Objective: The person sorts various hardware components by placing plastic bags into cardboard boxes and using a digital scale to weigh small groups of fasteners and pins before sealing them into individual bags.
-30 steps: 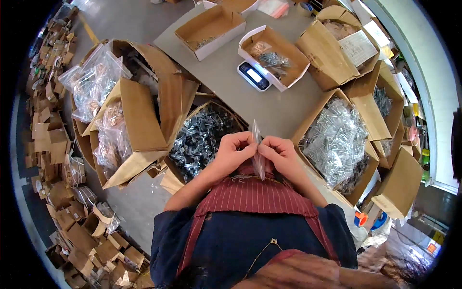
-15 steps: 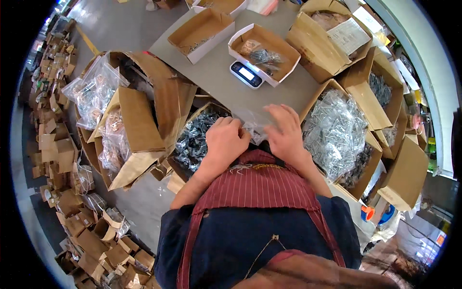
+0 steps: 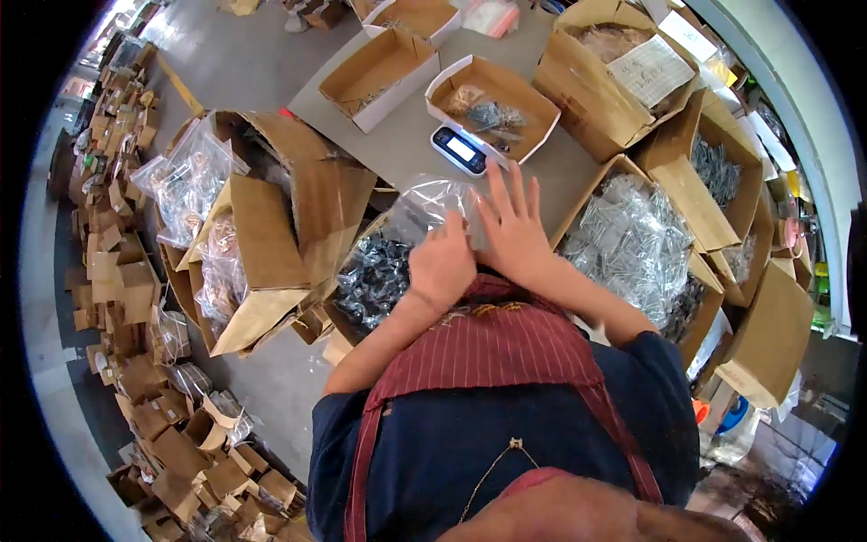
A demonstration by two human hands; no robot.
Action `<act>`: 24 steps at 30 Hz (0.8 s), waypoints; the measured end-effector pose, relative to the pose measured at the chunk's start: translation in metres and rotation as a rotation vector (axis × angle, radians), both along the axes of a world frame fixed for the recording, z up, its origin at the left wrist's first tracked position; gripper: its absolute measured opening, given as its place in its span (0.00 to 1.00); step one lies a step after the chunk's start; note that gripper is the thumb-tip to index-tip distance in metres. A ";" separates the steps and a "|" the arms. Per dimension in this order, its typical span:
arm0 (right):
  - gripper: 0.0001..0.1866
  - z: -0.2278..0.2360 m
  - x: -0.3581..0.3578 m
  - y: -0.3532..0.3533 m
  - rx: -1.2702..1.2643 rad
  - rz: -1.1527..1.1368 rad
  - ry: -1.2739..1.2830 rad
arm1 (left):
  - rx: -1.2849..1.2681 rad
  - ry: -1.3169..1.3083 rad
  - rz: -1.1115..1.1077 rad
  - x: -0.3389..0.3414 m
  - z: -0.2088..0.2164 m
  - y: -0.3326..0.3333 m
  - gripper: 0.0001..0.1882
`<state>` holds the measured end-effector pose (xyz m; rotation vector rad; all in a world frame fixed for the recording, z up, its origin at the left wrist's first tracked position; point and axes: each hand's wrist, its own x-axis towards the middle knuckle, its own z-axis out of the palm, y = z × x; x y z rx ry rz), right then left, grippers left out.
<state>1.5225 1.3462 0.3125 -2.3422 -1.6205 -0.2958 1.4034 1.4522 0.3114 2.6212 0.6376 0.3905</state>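
A clear plastic bag (image 3: 432, 206) is held up in front of my apron, over the near edge of the table. My left hand (image 3: 442, 264) has its fingers curled closed on the bag's near side. Beside it, my right hand (image 3: 517, 228) is open, its fingers stretched out and spread toward the scale; its thumb side lies close against the bag. Just beyond my fingertips sits a small digital scale (image 3: 459, 150) with a lit display. A shallow cardboard tray (image 3: 533, 95) adjoins the scale and holds bagged screws (image 3: 492, 115) and other small parts.
Left of my hands stands a box of dark bagged parts (image 3: 370, 280); to the right is a box of bagged screws (image 3: 623, 244). Another shallow tray (image 3: 379, 77) lies at the far left of the table (image 3: 397, 149). Large open cartons (image 3: 262, 244) flank both sides.
The bag has opened out and swung up to the left. My right hand has moved inward and straightened its fingers. My left hand has shifted slightly right and stays closed.
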 end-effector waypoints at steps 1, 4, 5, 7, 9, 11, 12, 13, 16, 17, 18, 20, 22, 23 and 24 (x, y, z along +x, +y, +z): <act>0.30 0.007 0.012 0.000 -0.018 0.029 0.113 | 0.040 0.041 0.040 -0.002 -0.002 0.006 0.11; 0.28 -0.007 0.082 0.006 -0.135 0.200 0.389 | 0.082 0.096 0.106 -0.010 -0.004 0.039 0.09; 0.24 -0.015 0.106 0.013 -0.233 0.333 0.552 | 0.088 0.109 0.120 -0.009 -0.013 0.051 0.10; 0.17 0.002 0.126 0.030 -0.044 -0.022 1.214 | 0.091 0.164 0.160 -0.009 -0.016 0.067 0.12; 0.15 -0.025 0.159 0.047 0.158 -0.035 0.849 | 0.100 0.218 0.205 -0.004 -0.014 0.073 0.13; 0.13 -0.047 0.186 0.067 0.222 -0.070 0.531 | 0.098 0.208 0.182 0.010 -0.018 0.075 0.16; 0.12 -0.056 0.196 0.076 0.287 -0.097 0.214 | 0.095 0.203 0.158 0.014 -0.020 0.075 0.19; 0.12 -0.066 0.206 0.082 0.285 -0.088 0.217 | 0.094 0.205 0.167 0.020 -0.020 0.072 0.19; 0.11 -0.079 0.227 0.093 -0.095 -0.070 -0.031 | 0.069 0.229 0.162 0.033 -0.019 0.067 0.19; 0.10 -0.079 0.234 0.093 -0.137 -0.125 0.121 | 0.088 0.194 0.157 0.034 -0.023 0.067 0.17; 0.10 -0.075 0.239 0.097 -0.181 -0.175 0.272 | 0.107 0.159 0.157 0.035 -0.026 0.069 0.15; 0.10 -0.058 0.240 0.093 -0.122 -0.160 0.290 | 0.079 0.085 0.161 0.034 -0.026 0.071 0.12; 0.11 -0.030 0.224 0.079 -0.072 -0.157 0.318 | 0.044 0.019 0.155 0.027 -0.024 0.067 0.11; 0.10 -0.010 0.213 0.071 0.094 -0.090 0.830 | -0.026 0.018 0.129 0.027 -0.020 0.067 0.10; 0.10 0.005 0.204 0.064 0.273 -0.021 1.336 | -0.094 0.014 0.098 0.029 -0.016 0.067 0.11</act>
